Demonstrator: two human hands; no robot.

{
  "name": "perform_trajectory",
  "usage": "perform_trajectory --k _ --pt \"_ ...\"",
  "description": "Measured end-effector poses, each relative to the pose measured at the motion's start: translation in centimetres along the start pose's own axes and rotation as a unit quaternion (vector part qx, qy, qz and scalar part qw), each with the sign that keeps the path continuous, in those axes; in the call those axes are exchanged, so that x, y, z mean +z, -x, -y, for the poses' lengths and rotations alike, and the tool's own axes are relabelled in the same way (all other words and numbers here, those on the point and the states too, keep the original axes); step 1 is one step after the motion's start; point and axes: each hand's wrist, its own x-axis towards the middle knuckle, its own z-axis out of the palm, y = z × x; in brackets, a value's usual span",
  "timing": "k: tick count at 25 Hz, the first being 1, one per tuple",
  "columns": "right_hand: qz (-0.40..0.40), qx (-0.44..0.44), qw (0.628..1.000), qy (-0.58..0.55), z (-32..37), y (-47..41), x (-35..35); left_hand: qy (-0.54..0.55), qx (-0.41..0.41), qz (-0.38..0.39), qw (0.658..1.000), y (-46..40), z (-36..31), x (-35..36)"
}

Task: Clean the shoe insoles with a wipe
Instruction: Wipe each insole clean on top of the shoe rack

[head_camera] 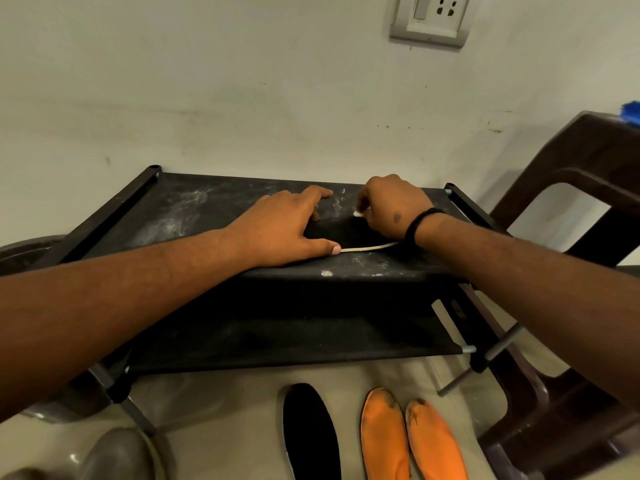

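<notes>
— Hands?
— Left hand [284,226] spread flat, palm down, pressing on a dark insole [341,233] lying on the top shelf of a black shoe rack [194,216]. Thumb tip touching the insole's pale near edge. Right hand [391,207] curled, fingertips pinching a small white wipe [358,213] against the insole's far end. Black band [420,221] round the right wrist.
— And the insole itself?
— Black on top, cream along the rim, lying across the shelf between both hands, mostly hidden under them.
— Shelf surface?
— Dark fabric, streaked with whitish dust, heaviest toward the left. Lower shelf [294,341] of the same fabric beneath.
— Further out?
— On the floor just in front of the rack: another black insole [311,434], then a pair of orange insoles [412,441] side by side to its right, smudged dark at the toes. Rounded grey shape [114,455] at bottom left, too blurred to name. Brown plastic chair [571,237] at the right, beside the rack. Off-white wall [242,81] behind, scuffed, with a socket plate [431,17] at upper right.
</notes>
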Motion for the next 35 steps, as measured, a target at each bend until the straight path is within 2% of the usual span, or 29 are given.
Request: perform_trajectory --k 4,7,8,11,15,18,19,22,26,30,34,35 --pt "0.046 -0.066 0.993 -0.082 1.9 1.1 0.4 -0.005 0.002 -0.009 1.0 -0.1 0.1 0.2" --pt "-0.004 -0.008 1.0 0.014 2.0 0.7 0.7 0.0 -0.005 -0.007 1.0 0.0 0.0 0.0" --pt "0.003 -0.02 1.0 0.002 2.2 0.6 0.8 0.0 -0.004 -0.006 1.0 0.0 0.0 0.0" --pt "0.073 -0.09 0.986 -0.124 3.3 0.9 0.3 0.003 0.006 -0.017 1.0 0.1 0.0 0.1" --pt "0.019 -0.033 0.999 0.015 2.0 0.0 0.5 0.002 -0.007 -0.007 1.0 0.0 0.2 0.1" --pt "0.061 -0.08 0.993 -0.056 1.8 0.6 0.2 0.001 -0.001 -0.006 1.0 0.1 0.1 0.3" --pt "0.066 -0.083 0.993 -0.055 1.6 0.6 0.0 0.002 -0.002 -0.006 1.0 0.0 0.2 0.3" --pt "0.023 -0.02 0.999 0.043 0.2 0.4 0.0 0.013 -0.014 0.003 1.0 0.1 0.2 0.0" --pt "0.088 -0.071 0.993 -0.041 -0.3 1.3 -0.7 0.011 -0.01 0.002 1.0 0.1 -0.1 0.1" --pt "0.031 0.001 0.999 0.029 -1.4 0.7 -0.6 0.02 -0.018 0.007 1.0 0.2 -0.1 -0.1" --pt "0.105 -0.054 0.993 -0.024 -0.6 1.0 -1.4 0.012 -0.014 0.003 1.0 0.1 -0.1 0.1" --pt "0.093 -0.042 0.995 -0.018 -0.8 0.7 -1.4 0.015 -0.016 0.004 1.0 0.0 -0.1 0.0"
